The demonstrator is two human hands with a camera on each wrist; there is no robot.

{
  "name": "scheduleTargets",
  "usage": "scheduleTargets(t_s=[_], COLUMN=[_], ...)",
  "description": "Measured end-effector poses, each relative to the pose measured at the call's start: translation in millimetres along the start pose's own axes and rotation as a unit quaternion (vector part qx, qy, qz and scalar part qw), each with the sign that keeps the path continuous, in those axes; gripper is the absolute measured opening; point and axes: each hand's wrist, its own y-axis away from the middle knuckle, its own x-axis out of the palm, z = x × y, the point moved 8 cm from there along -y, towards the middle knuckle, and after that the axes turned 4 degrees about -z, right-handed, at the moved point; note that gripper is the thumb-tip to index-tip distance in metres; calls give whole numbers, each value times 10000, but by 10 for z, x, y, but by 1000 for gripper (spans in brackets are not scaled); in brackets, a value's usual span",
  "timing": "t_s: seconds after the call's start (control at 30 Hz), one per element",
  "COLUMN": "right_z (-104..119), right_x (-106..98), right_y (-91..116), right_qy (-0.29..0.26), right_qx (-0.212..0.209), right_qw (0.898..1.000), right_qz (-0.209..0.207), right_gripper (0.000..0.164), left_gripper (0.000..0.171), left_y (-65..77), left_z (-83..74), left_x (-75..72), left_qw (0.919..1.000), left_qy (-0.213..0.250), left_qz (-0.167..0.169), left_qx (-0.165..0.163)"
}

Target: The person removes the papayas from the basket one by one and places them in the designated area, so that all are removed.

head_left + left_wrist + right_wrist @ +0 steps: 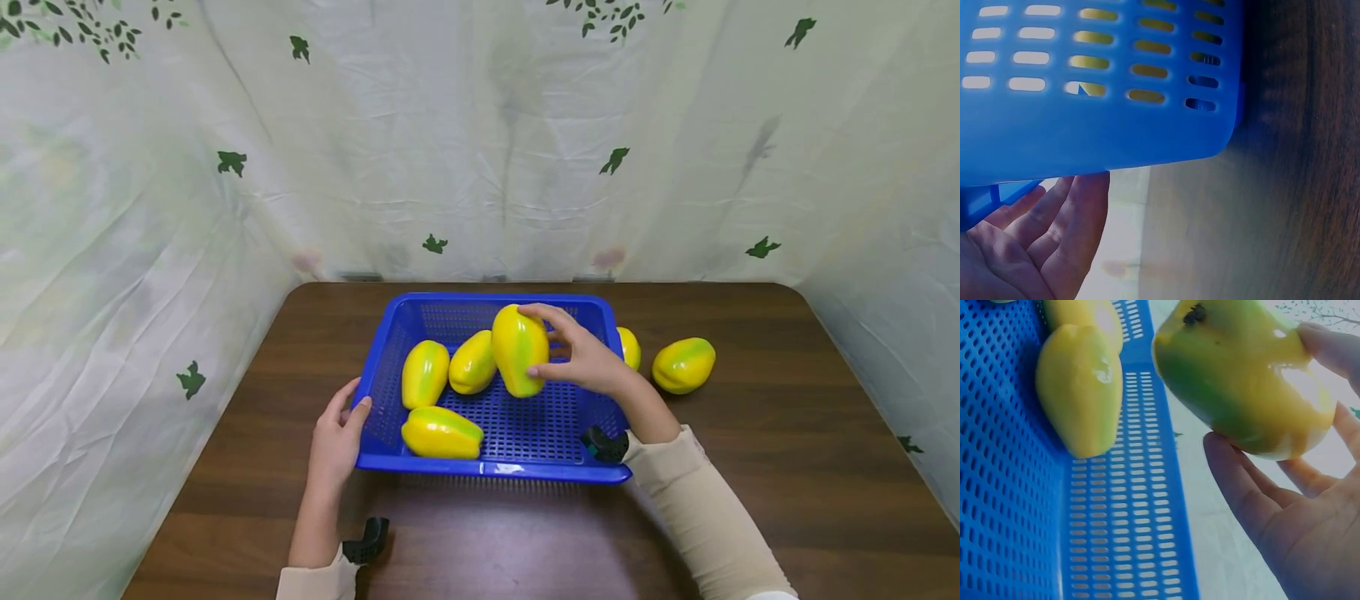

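Note:
My right hand [583, 357] holds a glossy yellow-green papaya [519, 350] above the blue plastic basket [480, 468], thumb on one side and fingers on the other. A dark stem mark shows on this papaya [1241, 381] in the right wrist view. Inside the basket lie three more: one papaya [425, 375] at the left, another papaya [472, 363] beside it, and a papaya [442, 433] on its side near the front wall. My left hand [337, 437] grips the basket's left rim, its thumb on top and its fingers beneath the rim outside.
To the right of the basket, a papaya [684, 365] rests on the brown wooden table [787, 467]. Another papaya [630, 348] is partly hidden behind the basket's right rim. A pale curtain [480, 167] with green leaf prints hangs around the table's back and sides.

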Motion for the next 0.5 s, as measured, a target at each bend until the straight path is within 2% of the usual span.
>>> scheduleTargets(t_s=[0.23, 0.5], right_z=[64, 146], right_x=[-155, -384], right_y=[67, 219], right_qy=[-137, -31], right_qx=[-235, -520], right_qw=[9992, 9965], right_qz=[-306, -659], right_gripper=[71, 74], left_gripper=[51, 51], left_y=[2, 3], left_z=[2, 5], left_x=[2, 6], left_qw=[10000, 10000], left_qy=[2, 46], left_qz=[-6, 31], left_qx=[7, -16])
